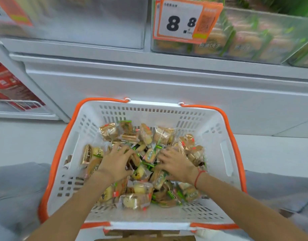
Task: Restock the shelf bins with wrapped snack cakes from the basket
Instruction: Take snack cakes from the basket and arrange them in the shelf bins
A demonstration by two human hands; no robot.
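Both hands are down in the basket [90, 119], a white plastic one with slotted, perforated walls and orange handles folded along its rim. It's roughly rectangular with rounded corners, and the cakes [142, 164] fill the middle of the floor in a loose heap, leaving bare white plastic along the far wall and both side walls.

The cakes are small square-ish pieces in clear crinkly wrappers, tan to yellow inside, some with green printed ends, some with gold foil-looking fronts and little red marks. They lie every which way, overlapping.

Left hand [116, 160] lies palm down on the left half of the heap, fingers spread and bent over the wrappers; its grip looks loose, and I can't tell if it's actually pinching one. Right hand [175, 164] is on the right half, fingers curled into the pile near a green-striped packet, but I can't tell if that grip has closed on anything either. A red string [198, 177] circles the right wrist.

Above the basket's far rim runs a white shelf front. On it, upper right, a clear bin [254, 37] holds green-and-tan packets, blurry, with an orange price tag [186, 20] reading 8.8 hanging on its left end. The clear bin [90, 21] to the left looks frosted and shiny.
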